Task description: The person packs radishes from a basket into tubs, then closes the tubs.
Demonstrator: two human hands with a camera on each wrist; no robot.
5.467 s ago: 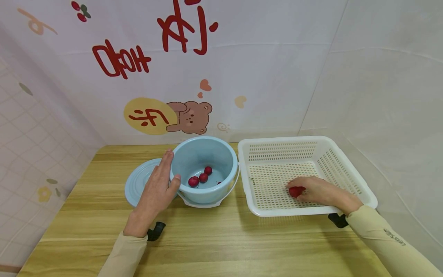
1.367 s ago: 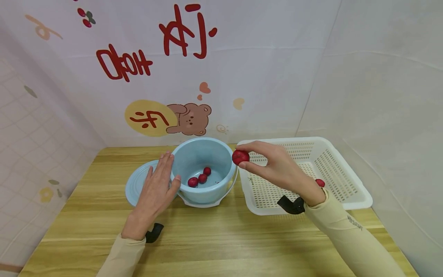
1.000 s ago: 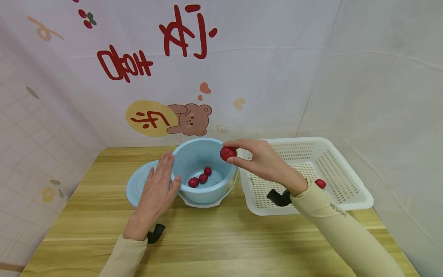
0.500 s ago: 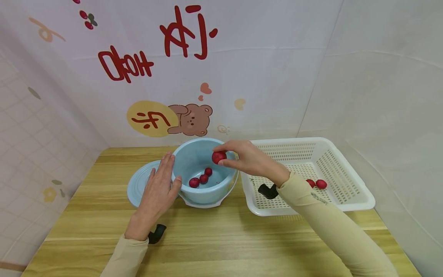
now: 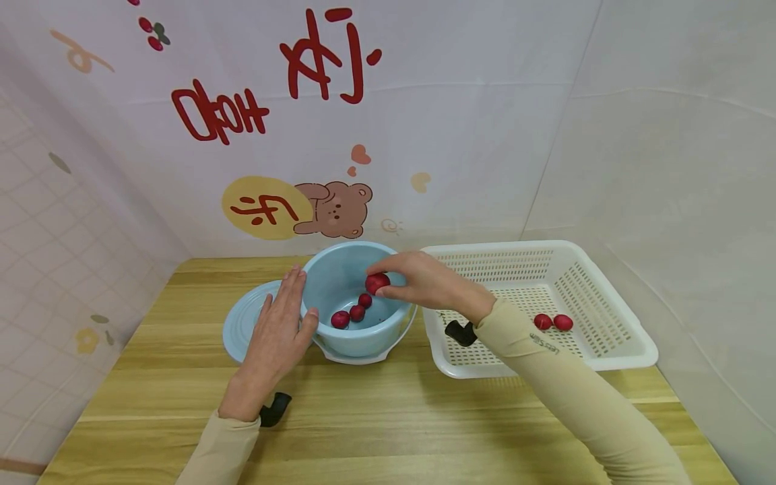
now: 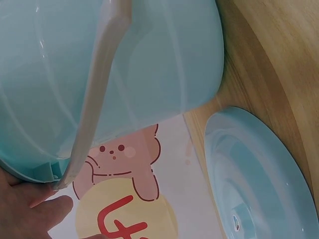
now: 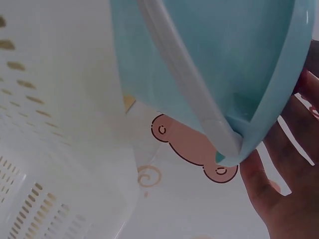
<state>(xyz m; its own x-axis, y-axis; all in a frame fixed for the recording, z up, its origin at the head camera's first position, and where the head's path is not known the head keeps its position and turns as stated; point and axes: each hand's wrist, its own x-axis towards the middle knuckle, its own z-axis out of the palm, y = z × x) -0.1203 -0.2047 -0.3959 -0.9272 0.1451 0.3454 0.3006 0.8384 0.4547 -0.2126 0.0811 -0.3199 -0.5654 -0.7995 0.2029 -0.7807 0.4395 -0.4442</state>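
Observation:
A light-blue bucket [image 5: 358, 340] stands mid-table in the head view with three small red radishes [image 5: 357, 312] on its bottom. My right hand [image 5: 433, 283] reaches over its right rim and pinches another red radish [image 5: 377, 283] between thumb and fingers, inside the mouth of the bucket. My left hand [image 5: 275, 330] lies with straight fingers against the bucket's left rim. In the left wrist view, its fingers [image 6: 50, 211] touch the rim beside the white handle [image 6: 97, 74]. The bucket wall and rim hide most of the held radish in the right wrist view.
A white slotted basket [image 5: 445, 372] sits right of the bucket, holding two more radishes [image 5: 562, 322] and a green scrap. The blue lid [image 5: 239, 323] lies on the wooden table [image 5: 388, 431] at the left, partly behind my left hand. A printed wall cloth [image 5: 473, 135] hangs behind.
My right hand has taken a radish from the basket, carried it left over the bucket's rim and lowered it into the mouth. My left hand has stayed at the bucket's left side.

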